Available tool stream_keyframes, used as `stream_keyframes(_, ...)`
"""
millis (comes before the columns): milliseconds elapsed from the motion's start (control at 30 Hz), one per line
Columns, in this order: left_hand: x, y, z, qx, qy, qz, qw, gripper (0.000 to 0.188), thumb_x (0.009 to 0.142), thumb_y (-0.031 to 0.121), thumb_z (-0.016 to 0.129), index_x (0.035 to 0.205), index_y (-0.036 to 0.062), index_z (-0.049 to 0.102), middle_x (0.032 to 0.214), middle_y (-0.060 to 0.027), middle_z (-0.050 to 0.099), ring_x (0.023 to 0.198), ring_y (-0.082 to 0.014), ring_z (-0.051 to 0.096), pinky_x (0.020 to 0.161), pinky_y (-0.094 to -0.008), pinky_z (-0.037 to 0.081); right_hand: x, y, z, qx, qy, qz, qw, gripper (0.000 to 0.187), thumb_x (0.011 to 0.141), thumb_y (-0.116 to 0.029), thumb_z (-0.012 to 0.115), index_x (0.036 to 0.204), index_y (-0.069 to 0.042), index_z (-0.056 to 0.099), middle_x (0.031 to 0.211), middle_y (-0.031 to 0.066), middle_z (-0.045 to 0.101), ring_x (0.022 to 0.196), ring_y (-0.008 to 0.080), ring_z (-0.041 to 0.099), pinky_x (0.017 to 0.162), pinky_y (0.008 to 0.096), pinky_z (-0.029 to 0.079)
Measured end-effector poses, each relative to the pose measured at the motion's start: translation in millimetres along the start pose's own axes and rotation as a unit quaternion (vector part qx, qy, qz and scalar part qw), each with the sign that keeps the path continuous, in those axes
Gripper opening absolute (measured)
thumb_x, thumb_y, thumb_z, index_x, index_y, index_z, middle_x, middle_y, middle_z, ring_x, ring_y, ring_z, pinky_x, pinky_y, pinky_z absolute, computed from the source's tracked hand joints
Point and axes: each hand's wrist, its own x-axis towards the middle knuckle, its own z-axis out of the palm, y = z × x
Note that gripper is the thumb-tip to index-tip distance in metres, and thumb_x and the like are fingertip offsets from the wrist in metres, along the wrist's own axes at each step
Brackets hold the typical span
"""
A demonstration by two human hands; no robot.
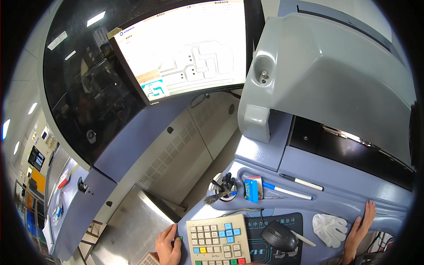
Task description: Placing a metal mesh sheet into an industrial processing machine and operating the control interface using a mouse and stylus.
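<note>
My left hand [168, 245] is at the console's left edge, beside the beige keypad [217, 235]. Its fingers are bent and pressed together next to a small dark piece with green on it, mostly hidden by the hand. On the right, my right hand [362, 227] lies with fingers stretched out on the blue-grey console [335, 168]. It holds nothing. A white glove [330, 230] lies just left of it. Between keypad and glove, a black mouse [279, 236] rests on a dark mouse pad [254, 223], with a white pen [303, 238] beside it.
Behind the keypad stands a cup of pens and a brush [224, 187], near a blue box [252, 190]. Two markers [287, 191] lie in the console's recess. A grey machine hood [331, 75] rises at right. The lit monitor [185, 53] shows an outline drawing. A metal surface [128, 229] is lower left.
</note>
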Motion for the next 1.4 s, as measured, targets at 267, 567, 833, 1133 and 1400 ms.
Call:
stream_keyframes(267, 0.6, -3.1, 1.2, 0.006, 0.001, -0.007, 1.000, 0.046, 0.097, 0.021, 0.050, 0.136, -0.0013, 0.058, 0.137, -0.0273, 0.057, 0.126, -0.0456, 0.052, 0.110, -0.0465, 0.038, -0.9, 0.0, 0.7, 0.015, 0.001, 0.013, 1.000, 0.046, 0.106, -0.018, 0.038, 0.146, 0.004, 0.045, 0.153, 0.0188, 0.043, 0.147, 0.0372, 0.032, 0.123, 0.0502, 0.017)
stream_keyframes(567, 2.9, -2.1, 2.0, 0.011, -0.003, -0.001, 1.000, 0.046, 0.095, 0.019, 0.051, 0.136, -0.0012, 0.058, 0.136, -0.0273, 0.057, 0.125, -0.0457, 0.052, 0.110, -0.0466, 0.038, -1.7, 4.9, 2.6, -0.005, 0.006, 0.009, 1.000, 0.045, 0.106, -0.017, 0.038, 0.146, 0.003, 0.045, 0.154, 0.0183, 0.043, 0.148, 0.0361, 0.031, 0.123, 0.0501, 0.017)
stream_keyframes(833, 3.9, 4.1, 1.4, 0.005, -0.002, -0.017, 1.000, 0.047, 0.094, 0.017, 0.051, 0.136, -0.0011, 0.058, 0.137, -0.0269, 0.057, 0.126, -0.0450, 0.052, 0.110, -0.0464, 0.037, 0.7, 1.9, 3.2, 0.022, 0.015, 0.007, 1.000, 0.044, 0.107, -0.016, 0.037, 0.145, 0.004, 0.045, 0.154, 0.0197, 0.042, 0.147, 0.0365, 0.032, 0.122, 0.0490, 0.018)
stream_keyframes(1133, -0.7, 0.1, 0.0, 0.007, 0.005, -0.005, 1.000, 0.044, 0.095, 0.018, 0.052, 0.134, -0.0012, 0.060, 0.136, -0.0261, 0.058, 0.124, -0.0441, 0.053, 0.109, -0.0465, 0.040, -5.4, 14.6, 3.9, -0.008, 0.011, 0.000, 1.000, 0.045, 0.106, -0.015, 0.038, 0.146, 0.004, 0.045, 0.154, 0.0199, 0.043, 0.147, 0.0366, 0.032, 0.122, 0.0480, 0.019)
stream_keyframes(1400, 1.8, -15.8, 12.4, 0.029, 0.059, 0.015, 0.998, 0.046, 0.086, 0.014, 0.057, 0.130, 0.0029, 0.066, 0.128, -0.0158, 0.065, 0.115, -0.0341, 0.059, 0.102, -0.0433, 0.042, 3.1, -5.7, -2.8, 0.025, 0.014, -0.015, 0.999, 0.045, 0.105, -0.016, 0.039, 0.145, 0.003, 0.046, 0.153, 0.0191, 0.044, 0.146, 0.0378, 0.034, 0.123, 0.0522, 0.016)
